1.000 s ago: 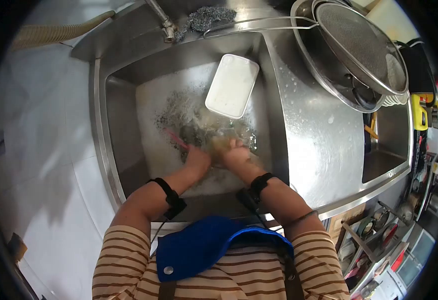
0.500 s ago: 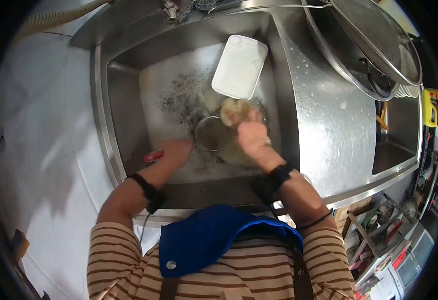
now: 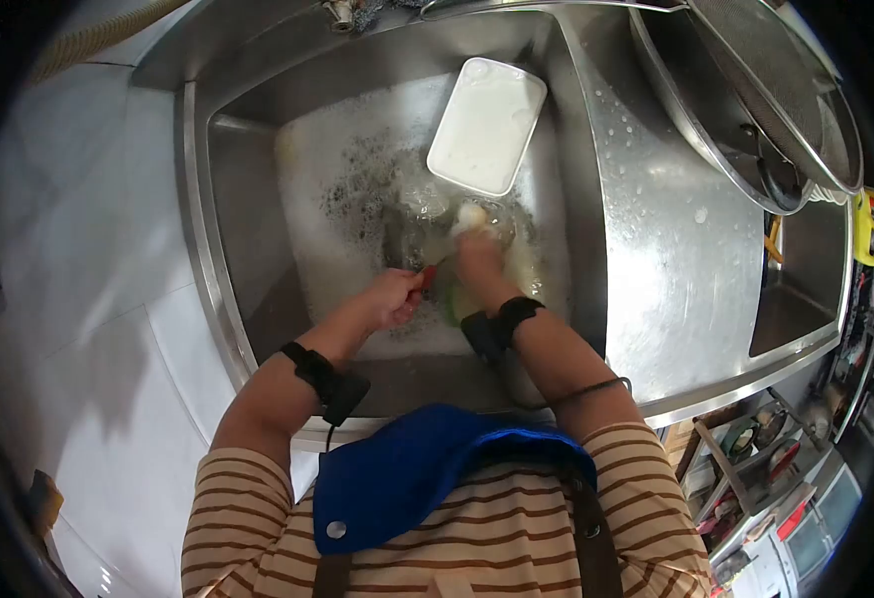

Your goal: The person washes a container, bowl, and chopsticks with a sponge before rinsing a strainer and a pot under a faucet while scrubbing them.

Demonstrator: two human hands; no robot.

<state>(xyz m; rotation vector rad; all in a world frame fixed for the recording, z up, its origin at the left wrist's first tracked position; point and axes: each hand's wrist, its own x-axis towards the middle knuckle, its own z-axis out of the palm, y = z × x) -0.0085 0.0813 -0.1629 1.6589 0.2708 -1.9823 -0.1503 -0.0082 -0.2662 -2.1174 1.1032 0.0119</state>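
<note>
my left hand (image 3: pixel 394 298) closed round red handle (image 3: pixel 429 277) in sink (image 3: pixel 243 209). my right hand (image 3: pixel 481 264) by pale lump (image 3: pixel 472 215), too blurred to tell grip. white tray (image 3: pixel 487 125) among suds (image 3: pixel 322 269). looks midway, unfinished: both hands busy there.

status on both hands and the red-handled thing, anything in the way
Left hand gripping red handle. Right hand low in sudsy water, its hold blurred. White tray just beyond, not between hands.
</note>
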